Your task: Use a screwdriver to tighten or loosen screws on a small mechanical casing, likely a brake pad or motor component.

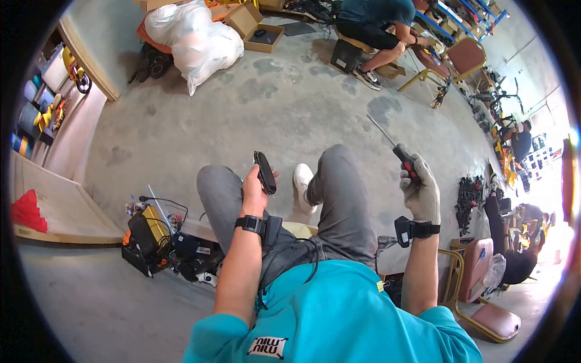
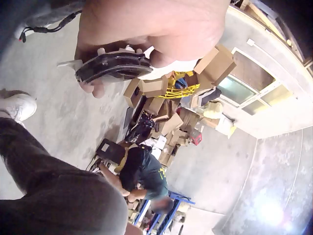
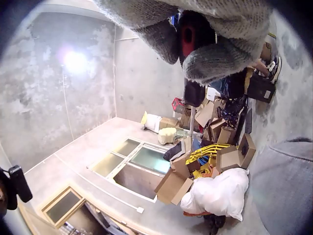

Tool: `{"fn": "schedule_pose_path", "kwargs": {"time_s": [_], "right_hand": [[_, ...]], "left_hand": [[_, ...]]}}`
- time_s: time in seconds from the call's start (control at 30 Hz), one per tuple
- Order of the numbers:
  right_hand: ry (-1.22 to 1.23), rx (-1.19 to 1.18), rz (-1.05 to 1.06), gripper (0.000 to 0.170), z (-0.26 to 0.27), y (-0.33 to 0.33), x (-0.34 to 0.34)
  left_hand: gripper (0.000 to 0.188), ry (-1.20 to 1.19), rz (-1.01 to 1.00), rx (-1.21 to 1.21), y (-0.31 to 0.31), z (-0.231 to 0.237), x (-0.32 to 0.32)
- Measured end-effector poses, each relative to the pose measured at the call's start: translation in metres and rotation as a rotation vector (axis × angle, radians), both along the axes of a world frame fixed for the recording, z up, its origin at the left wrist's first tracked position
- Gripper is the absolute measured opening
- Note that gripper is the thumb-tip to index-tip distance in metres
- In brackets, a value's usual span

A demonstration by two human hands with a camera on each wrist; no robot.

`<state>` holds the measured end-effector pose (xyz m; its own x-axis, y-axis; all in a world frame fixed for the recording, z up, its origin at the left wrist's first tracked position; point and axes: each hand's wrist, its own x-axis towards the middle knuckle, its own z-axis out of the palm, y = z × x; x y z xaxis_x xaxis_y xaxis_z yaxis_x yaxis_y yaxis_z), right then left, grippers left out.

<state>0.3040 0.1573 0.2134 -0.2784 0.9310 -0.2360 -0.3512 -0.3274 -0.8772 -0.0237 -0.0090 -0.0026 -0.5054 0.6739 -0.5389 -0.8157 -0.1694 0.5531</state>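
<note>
A black, elongated part (image 1: pixel 264 173) is gripped in my bare left hand (image 1: pixel 254 192), above the left knee. In the left wrist view, the fingers of the left hand (image 2: pixel 151 29) curl round the curved black part (image 2: pixel 113 67). My gloved right hand (image 1: pixel 422 192) holds a screwdriver (image 1: pixel 407 162) by its red and black handle, its shaft angled up and to the left. The right wrist view has the gloved hand (image 3: pixel 215 44) wrapped round the handle of the screwdriver (image 3: pixel 194 93). The two hands are well apart.
A box of cables and parts (image 1: pixel 158 233) stands left of my legs. White bags (image 1: pixel 196 42) and an open carton (image 1: pixel 257 35) lie on the floor ahead. Another person (image 1: pixel 375 27) sits at the upper right near a chair (image 1: pixel 466 59).
</note>
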Motion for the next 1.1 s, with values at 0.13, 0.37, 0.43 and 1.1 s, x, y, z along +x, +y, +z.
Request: {"fn": "schedule_pose_path", "kwargs": {"time_s": [0.13, 0.37, 0.43, 1.1], "right_hand": [[0.002, -0.009, 0.007, 0.031, 0.001, 0.004, 0.004], [-0.009, 0.007, 0.049, 0.030, 0.007, 0.004, -0.006], [-0.017, 0.004, 0.058, 0.030, 0.006, 0.003, -0.008], [-0.027, -0.011, 0.094, 0.031, 0.004, -0.006, -0.009]], "left_hand": [[0.046, 0.020, -0.009, 0.006, 0.000, -0.004, -0.005], [0.043, 0.046, 0.021, -0.025, 0.002, 0.007, -0.002], [0.042, 0.094, 0.010, -0.025, -0.002, 0.009, -0.002], [0.042, 0.059, 0.036, -0.012, -0.005, 0.010, -0.001]]}}
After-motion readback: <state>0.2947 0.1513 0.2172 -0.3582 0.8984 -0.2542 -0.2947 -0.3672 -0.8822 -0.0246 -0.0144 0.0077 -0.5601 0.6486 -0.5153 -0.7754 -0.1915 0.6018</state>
